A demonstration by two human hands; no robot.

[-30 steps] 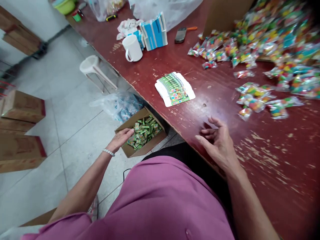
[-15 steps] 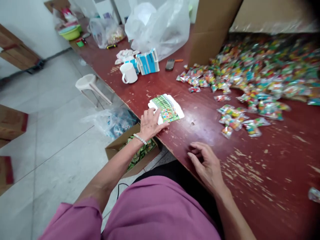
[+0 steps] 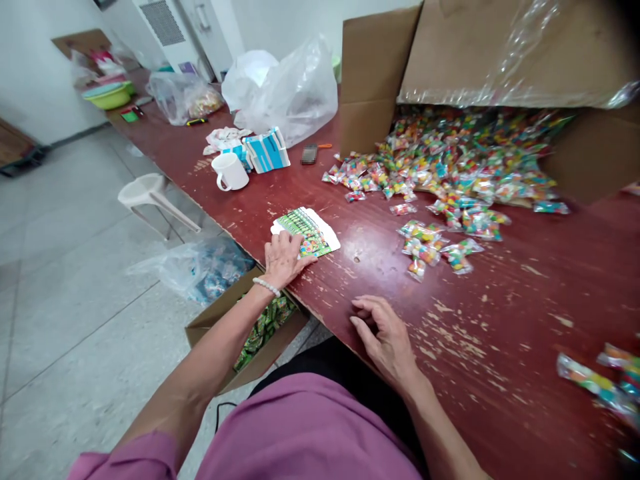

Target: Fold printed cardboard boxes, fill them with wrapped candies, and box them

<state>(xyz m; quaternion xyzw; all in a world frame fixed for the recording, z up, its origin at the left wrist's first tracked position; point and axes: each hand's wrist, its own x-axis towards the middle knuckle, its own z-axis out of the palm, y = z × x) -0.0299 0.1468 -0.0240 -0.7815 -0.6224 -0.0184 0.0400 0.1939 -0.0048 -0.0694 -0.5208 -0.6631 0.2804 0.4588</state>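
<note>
Several flat green-and-white printed packets (image 3: 316, 235) lie fanned in an overlapping stack near the table's front edge. My left hand (image 3: 285, 259), with a beaded bracelet at the wrist, rests on the near left part of this stack, its fingers somewhat spread. Further right, my right hand (image 3: 384, 331) hovers at the table edge, fingers loosely curved, thumb apart, nothing between them. Beyond it sits a small group of clear-wrapped colourful candies (image 3: 421, 248).
A tipped cardboard box (image 3: 465, 60) spills wrapped candies (image 3: 480, 153) at the back right. A white mug (image 3: 231, 171), a phone (image 3: 309, 155) and plastic bags (image 3: 305, 87) stand further back. Below the edge are an open carton (image 3: 220, 313) and a white stool (image 3: 145, 190).
The view has turned to the right, so more of the box and more candies at the lower right show. Both hands keep nearly the same places relative to the table.
</note>
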